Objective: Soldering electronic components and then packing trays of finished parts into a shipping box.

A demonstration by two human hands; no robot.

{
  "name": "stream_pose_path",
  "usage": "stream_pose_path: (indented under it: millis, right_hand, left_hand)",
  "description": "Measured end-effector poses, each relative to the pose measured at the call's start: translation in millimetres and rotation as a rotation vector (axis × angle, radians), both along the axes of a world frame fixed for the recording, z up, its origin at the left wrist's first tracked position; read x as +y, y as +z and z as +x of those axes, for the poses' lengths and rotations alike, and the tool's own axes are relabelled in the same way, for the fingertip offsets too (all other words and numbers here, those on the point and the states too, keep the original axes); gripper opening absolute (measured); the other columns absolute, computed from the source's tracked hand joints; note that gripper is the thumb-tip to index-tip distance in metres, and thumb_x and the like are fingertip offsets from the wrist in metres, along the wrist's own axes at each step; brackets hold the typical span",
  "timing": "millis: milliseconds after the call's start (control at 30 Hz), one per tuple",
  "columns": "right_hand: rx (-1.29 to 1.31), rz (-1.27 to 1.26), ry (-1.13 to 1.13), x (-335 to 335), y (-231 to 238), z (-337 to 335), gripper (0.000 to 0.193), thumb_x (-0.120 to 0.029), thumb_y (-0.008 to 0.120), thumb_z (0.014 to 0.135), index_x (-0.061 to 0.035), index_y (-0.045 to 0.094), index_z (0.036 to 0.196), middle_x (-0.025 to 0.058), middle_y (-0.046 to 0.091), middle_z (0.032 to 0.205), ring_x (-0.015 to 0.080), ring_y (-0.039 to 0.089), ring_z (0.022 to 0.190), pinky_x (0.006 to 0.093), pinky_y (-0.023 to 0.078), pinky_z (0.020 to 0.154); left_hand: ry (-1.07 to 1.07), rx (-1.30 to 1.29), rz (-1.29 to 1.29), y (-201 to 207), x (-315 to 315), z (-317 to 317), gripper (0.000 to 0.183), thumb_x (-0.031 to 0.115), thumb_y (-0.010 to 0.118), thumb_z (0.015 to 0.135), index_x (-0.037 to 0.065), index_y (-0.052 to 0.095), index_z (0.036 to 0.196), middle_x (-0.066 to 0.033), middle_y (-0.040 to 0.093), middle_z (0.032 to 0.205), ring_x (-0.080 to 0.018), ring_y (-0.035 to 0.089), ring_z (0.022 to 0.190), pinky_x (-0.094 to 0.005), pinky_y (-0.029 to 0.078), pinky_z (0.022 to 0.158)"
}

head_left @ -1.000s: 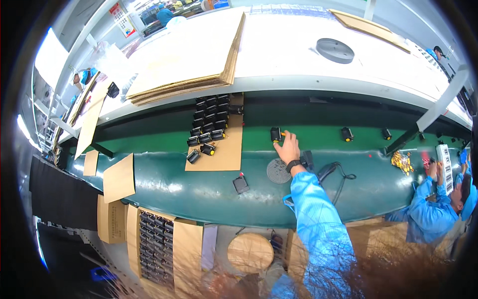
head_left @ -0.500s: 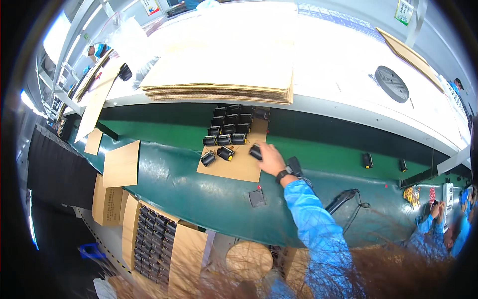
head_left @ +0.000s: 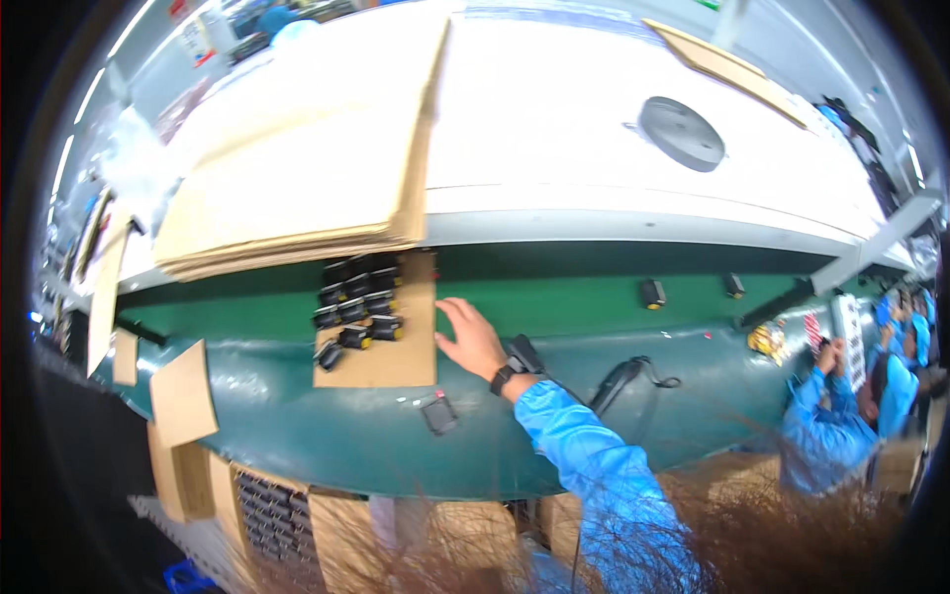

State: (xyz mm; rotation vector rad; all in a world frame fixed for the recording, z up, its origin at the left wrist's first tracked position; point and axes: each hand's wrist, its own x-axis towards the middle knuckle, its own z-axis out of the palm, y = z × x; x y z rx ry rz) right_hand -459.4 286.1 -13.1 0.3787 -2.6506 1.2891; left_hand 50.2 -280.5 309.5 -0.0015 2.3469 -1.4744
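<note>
My right hand (head_left: 473,342), in a blue sleeve with a dark band at the wrist, reaches over the green bench just right of a cardboard sheet (head_left: 401,368). Its thumb and fingers are apart, with nothing between them. Rows of small black cylindrical parts with yellow ends stand on that sheet; one such black part (head_left: 386,327) is at the right of the front rows, nearest my fingers. A looser black part (head_left: 329,356) lies tilted at the front left. My left hand is out of sight.
Above the bench, a white shelf (head_left: 554,226) carries stacked cardboard (head_left: 297,168) and a grey disc (head_left: 683,134). A black corded handheld tool (head_left: 616,384) and a dark flat square (head_left: 437,413) lie on the bench. Boxed black parts (head_left: 274,515) sit below; a co-worker (head_left: 826,426) is at right.
The black part that was in my right hand is let go and now stands with the others on the cardboard. My hand has opened and drawn off rightward. The view has swung right.
</note>
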Motion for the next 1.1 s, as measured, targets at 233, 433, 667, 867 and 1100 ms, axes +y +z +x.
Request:
stream_pose_path:
  millis: [233,433,667,867,1100]
  right_hand:
    - [0.104,0.523,-0.796,295,-22,42,0.078,-0.026,0.083,0.075,-0.0051,0.048,0.142,0.0198,0.05,0.143,0.0412,0.045,0.135,0.0537,0.04,0.109]
    - [-0.144,0.524,-0.763,386,-56,51,0.069,-0.037,0.082,0.082,0.0016,0.058,0.134,0.0262,0.062,0.126,0.0455,0.061,0.113,0.052,0.049,0.101]
    - [0.075,0.236,-0.154,119,-18,28,0.06,-0.018,0.08,0.077,-0.0029,0.059,0.132,0.0223,0.056,0.127,0.0423,0.056,0.119,0.045,0.048,0.103]
    - [0.095,0.247,0.265,-81,-13,23,0.064,-0.019,0.083,0.073,-0.0088,0.061,0.132,0.0153,0.061,0.12,0.0382,0.057,0.116,0.0461,0.048,0.101]
    - [0.086,0.066,0.205,-171,10,94,0.054,-0.017,0.079,0.083,-0.0034,0.059,0.131,0.0137,0.062,0.122,0.0334,0.058,0.116,0.045,0.046,0.102]
  left_hand:
    - [0.049,0.174,0.251,-41,-7,8,0.019,0.018,0.062,0.093,0.003,0.07,0.103,-0.0183,0.066,0.098,-0.0332,0.062,0.092,-0.0426,0.051,0.085]
    - [0.074,0.215,0.438,-43,19,22,0.024,0.02,0.063,0.094,0.003,0.067,0.111,-0.0168,0.065,0.103,-0.0318,0.062,0.096,-0.0424,0.05,0.089]
    - [0.253,0.232,0.682,-31,60,64,0.032,0.023,0.065,0.094,0.003,0.063,0.12,-0.0151,0.065,0.11,-0.0303,0.063,0.099,-0.0422,0.049,0.093]
    - [0.568,0.387,1.131,-68,122,107,0.04,0.025,0.066,0.095,0.003,0.06,0.128,-0.0136,0.065,0.116,-0.029,0.063,0.103,-0.042,0.049,0.097]
    - [1.478,1.346,1.801,-201,101,214,0.05,0.027,0.068,0.096,0.003,0.056,0.138,-0.0119,0.064,0.122,-0.0274,0.064,0.106,-0.0417,0.048,0.101]
